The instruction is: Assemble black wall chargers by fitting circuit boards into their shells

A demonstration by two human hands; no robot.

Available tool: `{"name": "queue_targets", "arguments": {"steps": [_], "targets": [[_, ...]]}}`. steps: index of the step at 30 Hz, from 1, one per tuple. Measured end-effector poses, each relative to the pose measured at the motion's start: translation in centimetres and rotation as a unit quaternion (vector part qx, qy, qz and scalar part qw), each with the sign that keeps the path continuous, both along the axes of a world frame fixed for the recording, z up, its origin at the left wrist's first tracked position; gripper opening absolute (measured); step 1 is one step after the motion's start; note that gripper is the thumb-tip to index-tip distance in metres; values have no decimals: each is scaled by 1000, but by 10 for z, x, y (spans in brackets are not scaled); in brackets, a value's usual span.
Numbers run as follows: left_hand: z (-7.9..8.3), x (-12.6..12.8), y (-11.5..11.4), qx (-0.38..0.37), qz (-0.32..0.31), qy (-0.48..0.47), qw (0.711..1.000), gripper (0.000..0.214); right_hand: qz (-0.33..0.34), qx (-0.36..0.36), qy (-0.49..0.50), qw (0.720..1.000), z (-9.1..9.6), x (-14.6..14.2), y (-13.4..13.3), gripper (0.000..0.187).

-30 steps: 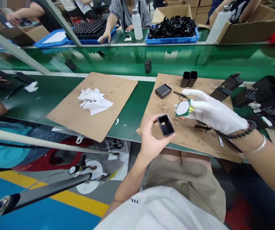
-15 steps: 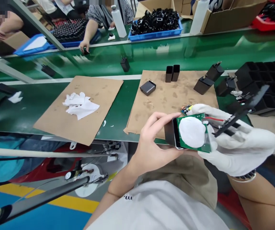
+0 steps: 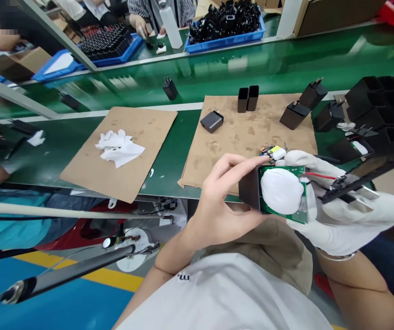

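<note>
My bare left hand (image 3: 222,201) grips a black charger housing (image 3: 249,189) over my lap, fingers wrapped round it. My right hand (image 3: 348,215), in a white glove, holds a green circuit board (image 3: 300,201) with a white pad (image 3: 281,190) on it, pressed against the housing's open end. Red and black wires run from the board to a black plug plate (image 3: 355,181) lying across the gloved fingers. Both hands meet just in front of the brown cardboard mat (image 3: 252,133).
On the mat stand a dark grey charger body (image 3: 212,121), two upright black housings (image 3: 247,98) and tilted plug parts (image 3: 302,107). A black tray (image 3: 382,98) sits at right. A second mat holds white gloves (image 3: 119,146). Other people work across the green conveyor (image 3: 217,73).
My right hand brought the circuit board from over the mat down to the housing in my left hand. Both hands now sit closer to my body, board against the housing.
</note>
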State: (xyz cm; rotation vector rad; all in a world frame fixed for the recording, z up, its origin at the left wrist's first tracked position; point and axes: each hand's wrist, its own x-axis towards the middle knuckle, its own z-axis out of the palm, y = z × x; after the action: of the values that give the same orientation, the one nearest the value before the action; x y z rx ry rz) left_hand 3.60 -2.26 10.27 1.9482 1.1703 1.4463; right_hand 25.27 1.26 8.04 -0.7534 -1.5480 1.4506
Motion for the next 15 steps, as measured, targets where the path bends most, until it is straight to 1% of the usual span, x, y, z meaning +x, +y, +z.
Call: {"name": "queue_targets", "arguments": {"steps": [1,3,5,7,9,10,12,13,15], "targets": [[0,1,0,1,1,4,1000,61,2,-7,8,1000,0,-2,-1,64],[1,1,0,4,3,11,1000,60,30,-41,28,998,3,-7,-3,67],[0,2,0,5,5,15,1000,59,62,-88,46,993,6,-11,-3,63],[0,3,1,8,5,17,1000,58,76,-132,46,987,6,-13,-2,61],[0,3,2,8,7,19,1000,56,89,-152,60,983,6,-12,0,62],[0,3,2,8,8,20,1000,55,106,-152,73,980,6,-12,0,61],[0,4,2,9,8,18,1000,53,137,-129,100,977,8,-13,1,57],[0,4,2,10,6,15,1000,53,133,-107,93,981,9,-14,1,54],[-1,4,2,8,0,6,1000,52,91,-60,27,994,13,-14,-1,52]]}}
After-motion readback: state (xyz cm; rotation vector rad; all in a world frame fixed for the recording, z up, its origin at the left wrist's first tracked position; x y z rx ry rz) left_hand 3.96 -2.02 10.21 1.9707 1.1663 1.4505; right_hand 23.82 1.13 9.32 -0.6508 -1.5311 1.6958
